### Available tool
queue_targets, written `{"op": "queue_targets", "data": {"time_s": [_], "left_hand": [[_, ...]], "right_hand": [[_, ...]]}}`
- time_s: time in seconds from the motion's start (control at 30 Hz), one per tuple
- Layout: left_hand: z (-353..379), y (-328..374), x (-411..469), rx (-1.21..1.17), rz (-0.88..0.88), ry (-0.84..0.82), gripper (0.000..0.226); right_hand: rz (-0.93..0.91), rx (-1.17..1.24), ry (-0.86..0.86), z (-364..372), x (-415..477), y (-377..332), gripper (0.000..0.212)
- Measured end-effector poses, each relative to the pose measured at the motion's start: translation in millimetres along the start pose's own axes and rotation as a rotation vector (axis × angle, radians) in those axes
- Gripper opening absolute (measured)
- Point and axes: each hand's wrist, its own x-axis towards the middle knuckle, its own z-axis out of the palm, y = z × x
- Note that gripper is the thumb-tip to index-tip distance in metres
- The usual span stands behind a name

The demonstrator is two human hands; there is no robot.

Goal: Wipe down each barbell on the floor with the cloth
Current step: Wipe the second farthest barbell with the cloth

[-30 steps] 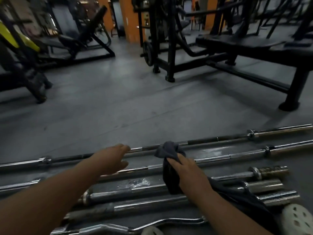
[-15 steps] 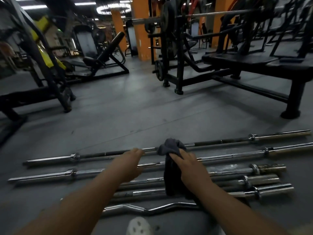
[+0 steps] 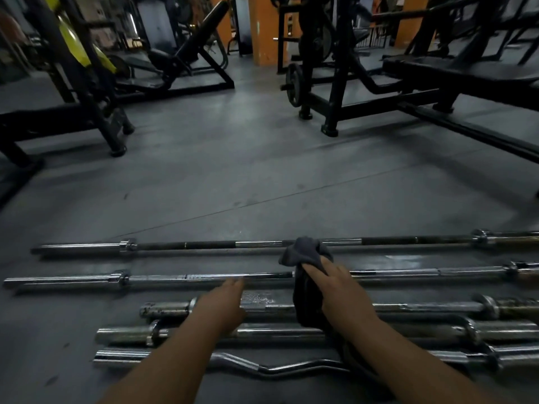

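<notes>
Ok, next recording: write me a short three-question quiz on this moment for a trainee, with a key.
1. True or false: the left hand holds the cloth.
2. Which bar lies nearest the person? A) a long straight barbell B) the wavy curl bar C) a short dumbbell handle
3. What colour is the pillar at the back?

Key: 1. False: the right hand holds it. 2. B. 3. Orange.
</notes>
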Motion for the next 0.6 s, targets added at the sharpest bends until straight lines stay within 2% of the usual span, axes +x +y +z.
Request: {"op": "queue_targets", "data": {"time_s": [0.1,0.23,0.6], "left_hand": [[1,-9,25,-0.056,-0.055,-0.017,0.062],[-20,8,63,-0.143,0.027,0.052,0.057],[-56,-18,112,-0.08,0.159,0.114,0.052]], "right_hand": [[0.008,0.001,-0.02,6,22,0,0.075],[0.063,0.012,-0.005,11,53,-2,0.074],[0.183,-0.03,-0.023,18,73,-17,0.072]]}}
